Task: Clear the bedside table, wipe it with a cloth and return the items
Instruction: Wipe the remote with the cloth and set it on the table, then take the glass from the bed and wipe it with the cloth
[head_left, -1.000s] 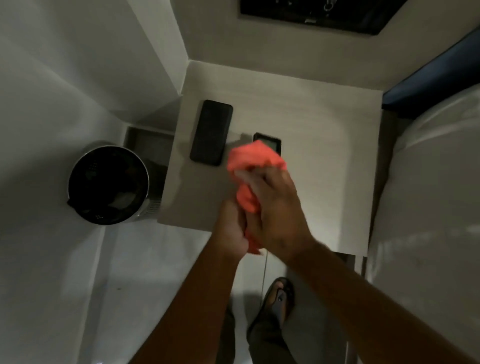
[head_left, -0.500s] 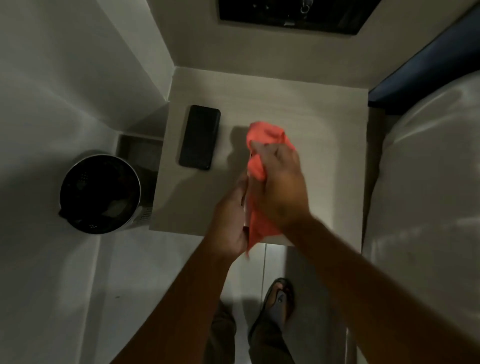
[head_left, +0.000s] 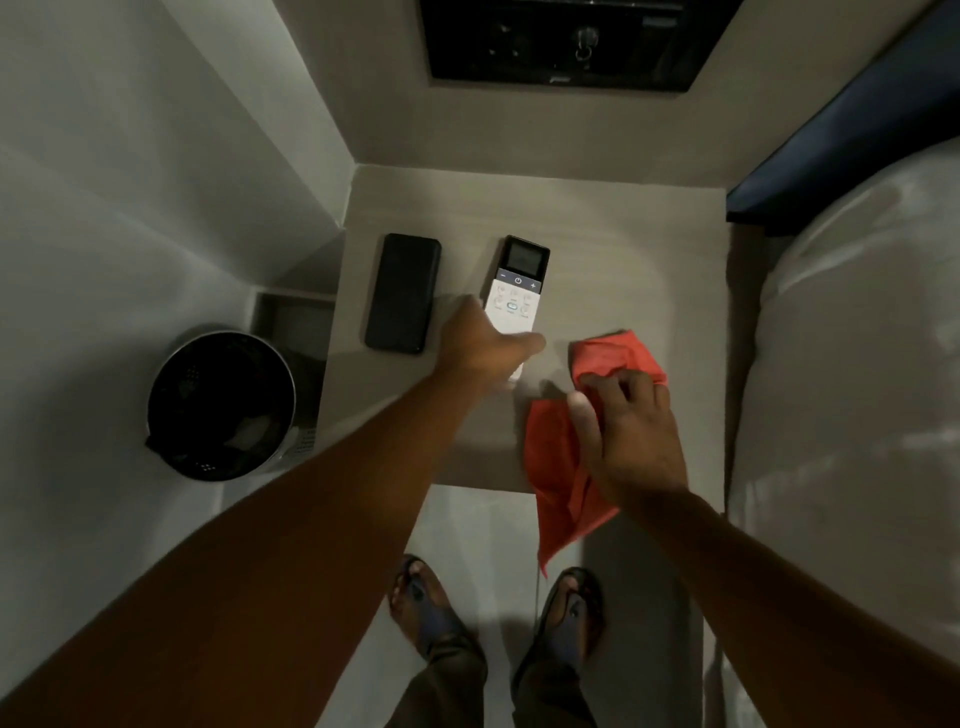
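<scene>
The beige bedside table (head_left: 613, 239) holds a black phone (head_left: 402, 293) at its left and a white remote (head_left: 517, 296) with a dark screen beside it. My left hand (head_left: 485, 345) lies over the remote's near end, fingers curled around it. A red cloth (head_left: 561, 447) hangs over the table's front right edge. My right hand (head_left: 631, 431) grips the cloth from above, fingers pinching its upper folds against the tabletop.
A black round waste bin (head_left: 221, 405) stands on the floor left of the table. A white bed (head_left: 852, 364) borders the table on the right. A dark wall panel (head_left: 566, 41) sits above the table. My sandalled feet (head_left: 498, 608) are below the front edge.
My hands were together bunching the cloth; they have parted. The right hand carried the cloth right and down. The left hand went onto the remote, which now shows uncovered.
</scene>
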